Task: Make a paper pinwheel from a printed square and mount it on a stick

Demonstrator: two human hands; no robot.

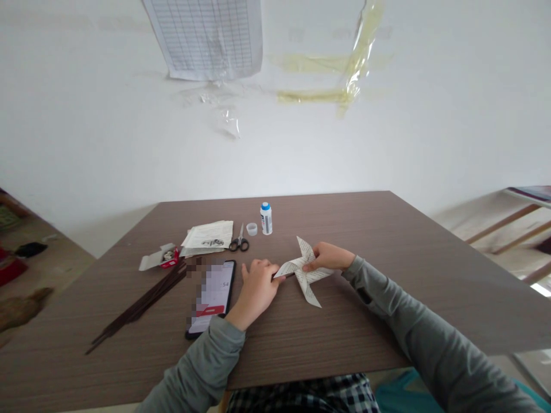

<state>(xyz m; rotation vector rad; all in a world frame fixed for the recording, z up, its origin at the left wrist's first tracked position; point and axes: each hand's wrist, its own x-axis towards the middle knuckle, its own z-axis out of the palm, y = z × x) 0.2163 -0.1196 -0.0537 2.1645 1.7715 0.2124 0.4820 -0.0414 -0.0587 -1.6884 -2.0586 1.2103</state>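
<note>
A paper pinwheel (306,281) with printed text on its blades is pinched near its centre by my right hand (329,256), thumb on the front. My left hand (259,285) is closed beside it, fingers around a thin dark stick (290,276) whose short visible length reaches toward the pinwheel's middle. One blade tip lies against the left fingertips. Whether the stick is joined to the pinwheel is hidden. Left of my left hand lies a phone (215,301) with its screen lit and partly blurred.
Dark sticks (142,301) lie on the table (379,229) at left. Behind them are an open red-and-white box (169,257) of small items, printed paper sheets (209,236), scissors (240,242), a clear cup (252,229) and a blue-capped white bottle (266,221). A wall rises behind.
</note>
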